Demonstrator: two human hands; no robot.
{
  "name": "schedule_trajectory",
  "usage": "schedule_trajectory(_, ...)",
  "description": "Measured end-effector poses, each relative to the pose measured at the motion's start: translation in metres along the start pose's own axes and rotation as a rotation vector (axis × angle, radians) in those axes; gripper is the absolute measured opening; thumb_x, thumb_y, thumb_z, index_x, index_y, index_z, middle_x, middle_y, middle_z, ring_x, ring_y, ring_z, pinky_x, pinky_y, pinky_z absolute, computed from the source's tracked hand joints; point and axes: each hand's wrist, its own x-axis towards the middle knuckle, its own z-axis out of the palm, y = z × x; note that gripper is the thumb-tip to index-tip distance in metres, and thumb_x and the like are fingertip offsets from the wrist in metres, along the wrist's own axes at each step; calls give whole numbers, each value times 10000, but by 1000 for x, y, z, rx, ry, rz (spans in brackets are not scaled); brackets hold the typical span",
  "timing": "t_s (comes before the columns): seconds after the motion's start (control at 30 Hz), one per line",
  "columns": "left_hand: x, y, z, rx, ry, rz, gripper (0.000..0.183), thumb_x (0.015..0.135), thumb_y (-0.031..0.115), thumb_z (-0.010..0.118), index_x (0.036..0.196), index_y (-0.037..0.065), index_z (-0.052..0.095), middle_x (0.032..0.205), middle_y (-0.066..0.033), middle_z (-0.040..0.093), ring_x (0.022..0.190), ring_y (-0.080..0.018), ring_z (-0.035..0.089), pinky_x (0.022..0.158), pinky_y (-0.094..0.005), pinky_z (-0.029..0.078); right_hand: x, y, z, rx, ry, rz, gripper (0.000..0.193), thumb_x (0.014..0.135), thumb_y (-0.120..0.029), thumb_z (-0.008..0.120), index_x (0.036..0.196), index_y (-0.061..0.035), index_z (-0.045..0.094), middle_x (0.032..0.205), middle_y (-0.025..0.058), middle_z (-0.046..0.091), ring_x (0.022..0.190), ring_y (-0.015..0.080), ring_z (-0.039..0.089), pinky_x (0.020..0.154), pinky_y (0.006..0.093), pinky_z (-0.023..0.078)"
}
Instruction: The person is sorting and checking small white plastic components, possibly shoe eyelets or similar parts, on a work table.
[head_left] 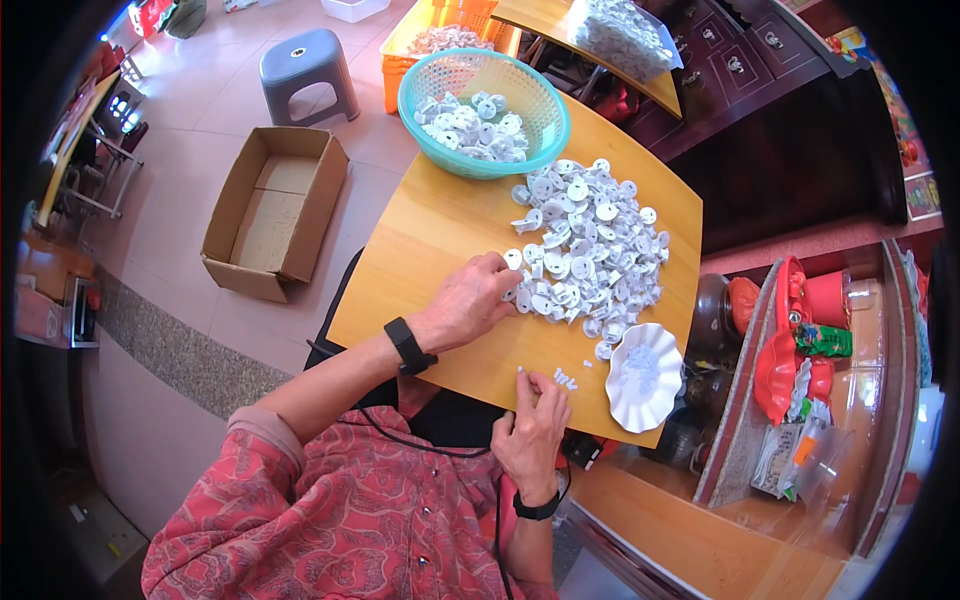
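Observation:
A heap of white round plastic parts with small slots covers the right half of the wooden table. At its near left edge my left hand is closed, its fingertips pinching one of these parts, mostly hidden by the fingers. Lower down, by the table's near edge, my right hand has thumb and fingers pressed together, with a tiny white piece showing at the fingertip. Several small white pieces lie just beside that hand. To its right stands a white scalloped dish with tiny pale pieces in it.
A turquoise basket with more white parts sits at the table's far edge. An open cardboard box and a grey-blue stool stand on the floor to the left. A shelf unit with red goods is at the right.

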Motion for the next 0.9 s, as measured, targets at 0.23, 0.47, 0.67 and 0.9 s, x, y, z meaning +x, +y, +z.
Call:
schedule_trajectory(0.23, -3, 2, 0, 126, -34, -22, 327, 788, 106, 734, 1081, 7, 626, 1016, -176, 620, 967, -372, 603, 817, -442, 511, -18, 7, 11, 33, 70, -23, 407, 731, 18, 726, 1134, 20, 669, 1070, 144, 592, 994, 322, 568, 861, 428, 452)
schedule_trajectory(0.47, -20, 9, -20, -344, -113, -250, 349, 850, 89, 735, 1161, -9, 611, 989, -109, 673, 908, -227, 683, 814, -338, 549, -31, 19, 24, 96, 232, -123, 172, 779, 27, 716, 947, 4, 688, 952, 127, 623, 821, 307, 605, 714, 413, 496)
schedule_trajectory(0.67, -44, 20, -26, -1178, -235, -418, 341, 924, 26, 668, 1249, -20, 576, 1073, -81, 677, 1066, -201, 670, 926, -304, 542, -24, 10, 17, 227, 241, 20, 91, 838, 21, 676, 918, 5, 635, 923, 151, 596, 815, 327, 607, 715, 430, 500)
schedule_trajectory(0.9, -66, 20, -4, -1535, -179, -500, 402, 933, 63, 665, 1312, 1, 544, 1205, -92, 637, 1168, -246, 630, 994, -337, 514, -1, -9, 3, 625, 260, 276, 74, 936, -28, 616, 996, 11, 595, 932, 139, 578, 810, 277, 600, 699, 357, 495)
